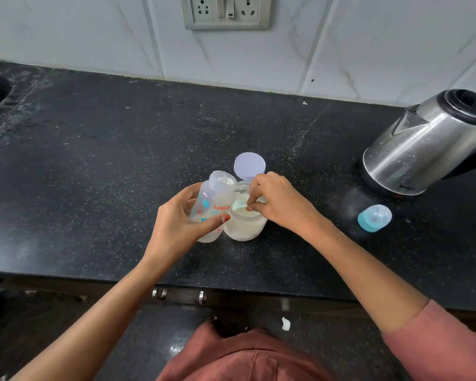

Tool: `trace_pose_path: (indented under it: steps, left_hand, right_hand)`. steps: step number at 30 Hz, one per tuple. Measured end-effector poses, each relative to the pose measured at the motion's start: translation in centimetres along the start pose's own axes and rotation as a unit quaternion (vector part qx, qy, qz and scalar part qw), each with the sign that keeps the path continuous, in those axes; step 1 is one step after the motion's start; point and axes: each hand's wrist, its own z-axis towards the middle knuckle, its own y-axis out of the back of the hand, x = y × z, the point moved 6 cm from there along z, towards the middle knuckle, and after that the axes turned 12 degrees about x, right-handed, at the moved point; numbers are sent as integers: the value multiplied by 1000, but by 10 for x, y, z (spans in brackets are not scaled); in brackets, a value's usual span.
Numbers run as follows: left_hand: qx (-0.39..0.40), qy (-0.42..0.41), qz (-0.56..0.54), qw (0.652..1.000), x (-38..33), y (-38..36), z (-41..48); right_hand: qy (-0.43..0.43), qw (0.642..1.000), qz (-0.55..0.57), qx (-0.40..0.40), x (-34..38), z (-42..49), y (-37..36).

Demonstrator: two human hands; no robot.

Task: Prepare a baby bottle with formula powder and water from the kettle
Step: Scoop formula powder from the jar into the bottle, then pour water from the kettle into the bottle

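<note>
A clear baby bottle [215, 199] with red and blue print stands uncapped on the black counter [94, 160], some white powder showing in its neck. My left hand [176, 224] grips it around the body. Touching it on the right is an open jar of formula powder [245, 224]. My right hand [278, 202] reaches into the jar's mouth, fingers pinched on a light blue scoop [239, 206] lying over the powder. A steel kettle [429, 144] with a black lid sits on its base at the far right.
The jar's pale purple lid [249, 165] lies just behind the jar. The bottle's blue cap with teat [374, 218] lies on its side near the kettle. A wall socket [226, 12] is on the tiled wall behind. The counter's front edge runs below my wrists.
</note>
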Motion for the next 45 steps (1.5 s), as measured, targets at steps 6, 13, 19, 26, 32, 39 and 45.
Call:
trace_pose_path:
  steps: [6,13,19,26,32,39,45]
  left_hand:
    - [18,-5,2,1000,-3,-1,2]
    - [59,-18,-12,998,-13,-3,4]
    - [107,-52,-22,993,-37,-19,7]
    - [122,-68,-22,990,-58,-63,27]
    - [108,-67,-22,992,-73,-117,49]
    - [62,-55,-30,996,-75,-176,86]
    - [31,-50,-27,998,-74,-212,117]
  right_hand:
    - [-4,999,28,25,-4,-2,-4]
    - [-28,986,139,-85,-20,-16,9]
    - [-61,967,199,-143,-40,-35,19]
    - [-63,944,256,-197,-84,-61,33]
    - [-60,917,300,-256,-145,-93,53]
    - [-93,867,358,-333,-235,-135,88]
    - [-85,811,381,-436,-305,-161,122]
